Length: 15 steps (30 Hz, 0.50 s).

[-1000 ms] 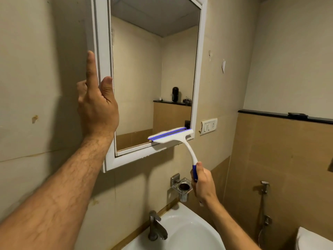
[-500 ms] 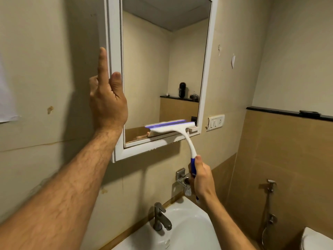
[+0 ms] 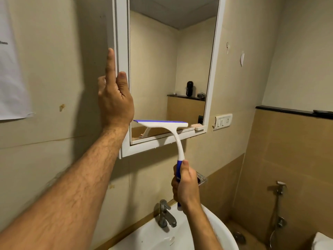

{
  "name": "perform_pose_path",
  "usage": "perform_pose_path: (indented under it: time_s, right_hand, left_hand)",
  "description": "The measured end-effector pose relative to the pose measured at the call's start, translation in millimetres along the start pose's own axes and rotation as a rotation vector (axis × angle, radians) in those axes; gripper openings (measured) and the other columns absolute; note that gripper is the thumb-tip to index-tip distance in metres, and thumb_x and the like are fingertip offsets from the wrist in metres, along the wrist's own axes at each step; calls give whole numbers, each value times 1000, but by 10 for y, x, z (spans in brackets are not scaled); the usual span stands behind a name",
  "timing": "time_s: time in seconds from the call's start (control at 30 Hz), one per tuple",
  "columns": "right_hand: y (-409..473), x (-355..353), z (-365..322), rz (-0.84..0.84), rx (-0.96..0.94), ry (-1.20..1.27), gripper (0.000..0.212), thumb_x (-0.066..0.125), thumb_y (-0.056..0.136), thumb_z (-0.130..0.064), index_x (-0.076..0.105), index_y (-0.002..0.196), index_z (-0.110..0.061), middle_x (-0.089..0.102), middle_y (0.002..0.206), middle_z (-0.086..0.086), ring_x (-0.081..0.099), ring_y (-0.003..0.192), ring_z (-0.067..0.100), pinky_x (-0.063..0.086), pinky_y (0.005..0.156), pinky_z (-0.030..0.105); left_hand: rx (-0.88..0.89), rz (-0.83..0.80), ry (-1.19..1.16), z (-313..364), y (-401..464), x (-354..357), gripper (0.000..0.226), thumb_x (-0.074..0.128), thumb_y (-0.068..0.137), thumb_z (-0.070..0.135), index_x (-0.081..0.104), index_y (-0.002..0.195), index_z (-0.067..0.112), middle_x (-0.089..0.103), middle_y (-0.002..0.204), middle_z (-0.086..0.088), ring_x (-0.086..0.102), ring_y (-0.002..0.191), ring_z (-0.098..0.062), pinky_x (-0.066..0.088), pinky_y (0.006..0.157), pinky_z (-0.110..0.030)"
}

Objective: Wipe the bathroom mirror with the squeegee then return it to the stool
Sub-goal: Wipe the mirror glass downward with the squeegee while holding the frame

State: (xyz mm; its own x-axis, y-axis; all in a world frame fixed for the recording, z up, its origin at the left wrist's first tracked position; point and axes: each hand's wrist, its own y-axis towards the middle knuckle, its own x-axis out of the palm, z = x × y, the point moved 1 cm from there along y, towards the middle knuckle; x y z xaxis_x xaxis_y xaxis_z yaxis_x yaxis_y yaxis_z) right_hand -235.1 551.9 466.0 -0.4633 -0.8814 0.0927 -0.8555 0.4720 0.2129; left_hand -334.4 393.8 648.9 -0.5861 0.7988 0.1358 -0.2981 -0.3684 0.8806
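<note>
Squeegeeing mirror point(image 3: 162, 69) w/ right hand point(image 3: 186, 186)

Left hand point(image 3: 115, 103) flat against left edge of white mirror frame point(image 3: 123, 51), index finger extended upward. Right hand point(image 3: 186, 186) closed round blue handle of squeegee point(image 3: 162, 124); blade lies horizontal across lower part of mirror point(image 3: 162, 78). Below: white basin point(image 3: 219, 230) with metal tap point(image 3: 165, 216).
</note>
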Motion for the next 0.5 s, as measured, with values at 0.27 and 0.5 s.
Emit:
perform_pose_path:
  time_s: [0.27,0.5]
  right_hand:
    - [162,43,-503,-45,-190,-39,45,29,100,-47,51,85,-10,39,57,0,34,41,6,32,40,22]
    - [-47,-51,76,-37,-93,-141,52,31,94,-58,52,89,-10,43,60,1,38,48,10,36,48,27]
  left_hand:
    - [7,3,6,-30,-2,18,49,34,105,37,29,153,29,47,109,9,33,80,10,23,72,9]
    - [16,14,14,7,5,12,49,34,104,39,30,152,29,60,122,-8,45,84,-5,32,78,-9]
